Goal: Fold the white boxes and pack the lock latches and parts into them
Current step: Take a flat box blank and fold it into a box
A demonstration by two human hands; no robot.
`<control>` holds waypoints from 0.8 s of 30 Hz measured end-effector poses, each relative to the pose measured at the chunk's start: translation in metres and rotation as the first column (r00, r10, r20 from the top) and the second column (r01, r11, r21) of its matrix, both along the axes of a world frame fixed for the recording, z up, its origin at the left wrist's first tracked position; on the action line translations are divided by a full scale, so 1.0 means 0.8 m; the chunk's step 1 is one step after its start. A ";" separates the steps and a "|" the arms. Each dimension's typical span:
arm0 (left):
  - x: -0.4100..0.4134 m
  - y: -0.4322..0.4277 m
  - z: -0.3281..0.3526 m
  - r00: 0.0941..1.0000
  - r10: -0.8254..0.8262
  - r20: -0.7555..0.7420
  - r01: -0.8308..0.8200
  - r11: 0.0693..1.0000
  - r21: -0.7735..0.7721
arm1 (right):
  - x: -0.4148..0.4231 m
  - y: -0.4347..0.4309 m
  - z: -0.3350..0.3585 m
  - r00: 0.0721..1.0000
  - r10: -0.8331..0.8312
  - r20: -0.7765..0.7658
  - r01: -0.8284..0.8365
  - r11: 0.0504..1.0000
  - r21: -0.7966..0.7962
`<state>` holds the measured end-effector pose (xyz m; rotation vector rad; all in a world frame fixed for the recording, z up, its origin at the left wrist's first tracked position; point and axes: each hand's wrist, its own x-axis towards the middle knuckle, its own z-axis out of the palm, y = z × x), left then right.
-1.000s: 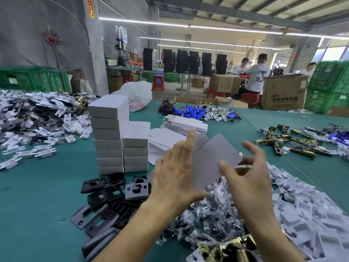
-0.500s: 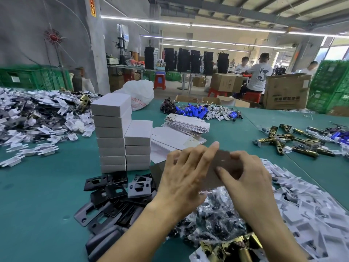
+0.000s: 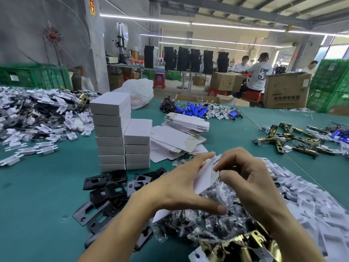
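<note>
Held in mid-air at the lower centre of the frame, above the heap of bagged parts point(image 3: 217, 222), the half-folded white box point(image 3: 204, 176) could crease askew or spring back flat, I judge, because only its flap edge is pinched while the panel behind is merely propped. The left hand point(image 3: 177, 188) lays its fingers point(image 3: 198, 160) nearly straight and close together along the card's back, thumb spread wide below and clear of the card. The right hand point(image 3: 253, 184) has its fingers curled, with fingertips nipping the box's upper flap.
</note>
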<state>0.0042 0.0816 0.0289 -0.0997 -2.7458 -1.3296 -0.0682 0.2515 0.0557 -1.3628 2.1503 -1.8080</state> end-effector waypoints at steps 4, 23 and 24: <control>-0.003 0.009 -0.005 0.996 0.064 -0.064 -0.066 0.997 -0.033 | -0.004 0.000 0.000 0.995 -0.032 0.096 0.041 0.995 -0.088; -0.009 0.030 -0.012 0.799 0.195 -0.569 -0.508 0.726 -0.464 | -0.027 0.008 -0.017 0.947 -0.261 0.188 0.250 0.965 0.078; -0.009 0.031 -0.011 0.798 0.200 -0.569 -0.511 0.724 -0.462 | -0.027 0.009 -0.017 0.949 -0.268 0.167 0.259 0.963 0.072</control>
